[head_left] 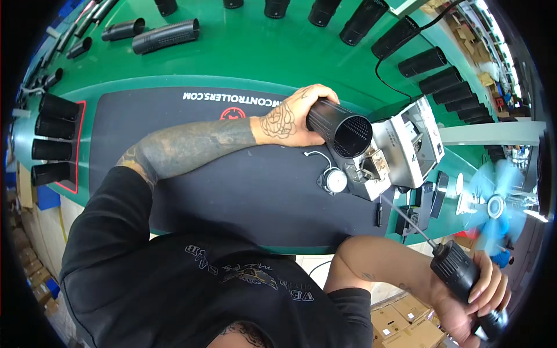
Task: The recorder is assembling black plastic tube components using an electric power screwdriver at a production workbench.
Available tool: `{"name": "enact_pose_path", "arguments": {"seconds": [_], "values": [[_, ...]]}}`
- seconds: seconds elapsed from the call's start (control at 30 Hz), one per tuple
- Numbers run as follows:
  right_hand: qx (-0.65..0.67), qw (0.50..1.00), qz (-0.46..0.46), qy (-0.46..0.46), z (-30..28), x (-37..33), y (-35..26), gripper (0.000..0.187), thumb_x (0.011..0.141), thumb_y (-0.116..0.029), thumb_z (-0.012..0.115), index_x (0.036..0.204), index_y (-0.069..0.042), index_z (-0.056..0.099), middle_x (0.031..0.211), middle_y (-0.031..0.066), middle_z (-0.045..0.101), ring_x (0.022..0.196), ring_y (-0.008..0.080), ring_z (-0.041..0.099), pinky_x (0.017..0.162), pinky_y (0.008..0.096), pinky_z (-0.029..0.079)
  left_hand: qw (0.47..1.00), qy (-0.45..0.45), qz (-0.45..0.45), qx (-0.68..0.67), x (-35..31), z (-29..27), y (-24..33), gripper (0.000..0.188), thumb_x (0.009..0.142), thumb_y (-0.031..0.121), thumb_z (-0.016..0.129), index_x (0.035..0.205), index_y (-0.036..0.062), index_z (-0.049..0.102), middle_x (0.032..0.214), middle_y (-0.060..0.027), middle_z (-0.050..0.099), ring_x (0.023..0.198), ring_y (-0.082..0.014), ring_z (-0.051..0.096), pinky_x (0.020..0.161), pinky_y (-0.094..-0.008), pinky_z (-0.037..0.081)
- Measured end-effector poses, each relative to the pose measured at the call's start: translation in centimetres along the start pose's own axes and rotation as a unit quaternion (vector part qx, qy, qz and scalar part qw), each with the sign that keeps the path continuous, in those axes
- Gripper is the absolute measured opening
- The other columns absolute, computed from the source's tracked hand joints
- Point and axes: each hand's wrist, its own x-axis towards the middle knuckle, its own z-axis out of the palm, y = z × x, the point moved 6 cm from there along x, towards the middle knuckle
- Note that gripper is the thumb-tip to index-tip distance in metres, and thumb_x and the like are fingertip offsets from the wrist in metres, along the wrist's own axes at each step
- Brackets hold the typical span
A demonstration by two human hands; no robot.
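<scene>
My left hand (296, 119) is wrapped around a black perforated cylinder (339, 127), its open round end facing right and toward me. The cylinder lies tilted against a silver metal screw feeder (400, 148). Down at the lower right, my right hand (473, 301) grips a black electric screwdriver (455, 267). Its long thin shaft slants up and left, and the tip ends at the feeder's front edge; whether they touch I cannot tell. Close below the cylinder, a small round silver-faced part (335, 181) with a white wire lies on the dark mat (232, 197).
Several black cylinders (166, 37) stand or lie along the green table (243, 52); more stand in a row at the left (52, 149). A blue fan (494, 206) blurs at the right. Small black tools (379, 213) lie below the feeder. Cardboard boxes (406, 322) sit on the floor.
</scene>
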Motion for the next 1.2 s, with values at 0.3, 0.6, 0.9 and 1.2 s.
{"name": "enact_pose_path", "arguments": {"seconds": [0.3, 0.6, 0.9, 1.2], "values": [[-0.181, 0.963, 0.089, -0.176, 0.3, -1.3, 7.7, 0.076, 0.072, -0.069, 0.056, 0.120, -0.012, 0.044, 0.085, 0.0083, 0.050, 0.061, 0.0168, 0.048, 0.059, 0.0324, 0.037, 1.000, -0.002, -0.006, -0.005, -0.1, -0.1, -0.2, 0.070, 0.058, 0.010, 0.084, 0.114, 0.0067, 0.042, 0.111, -0.0102, 0.052, 0.103, -0.0249, 0.054, 0.090, -0.0359, 0.044], [-0.153, 0.976, 0.093, -0.127, -1.3, -1.9, 10.6, 0.070, 0.078, -0.067, 0.050, 0.119, -0.011, 0.044, 0.083, 0.0106, 0.052, 0.060, 0.0184, 0.050, 0.058, 0.0351, 0.041, 1.000, -0.004, -0.016, -0.012, -0.1, -0.2, -0.6, 0.070, 0.059, 0.010, 0.084, 0.115, 0.0071, 0.041, 0.111, -0.0107, 0.052, 0.103, -0.0248, 0.054, 0.090, -0.0354, 0.044], [-0.159, 0.969, 0.105, -0.160, -0.2, -2.6, 11.2, 0.066, 0.081, -0.063, 0.050, 0.118, -0.009, 0.039, 0.080, 0.0133, 0.051, 0.058, 0.0191, 0.049, 0.056, 0.0342, 0.041, 1.000, -0.011, 0.000, -0.005, -0.1, 0.1, -0.4, 0.073, 0.057, 0.011, 0.085, 0.116, 0.0065, 0.041, 0.110, -0.0103, 0.052, 0.102, -0.0244, 0.055, 0.089, -0.0357, 0.044], [-0.114, 0.985, 0.017, -0.126, 0.4, -0.9, 6.0, 0.074, 0.067, -0.067, 0.064, 0.104, -0.004, 0.051, 0.079, 0.0065, 0.049, 0.058, 0.0143, 0.048, 0.056, 0.0282, 0.039, 0.999, 0.015, -0.029, -0.039, 0.0, -0.7, -0.5, 0.067, 0.063, 0.009, 0.072, 0.122, 0.0066, 0.040, 0.113, -0.0131, 0.047, 0.107, -0.0291, 0.048, 0.092, -0.0373, 0.040]]}}
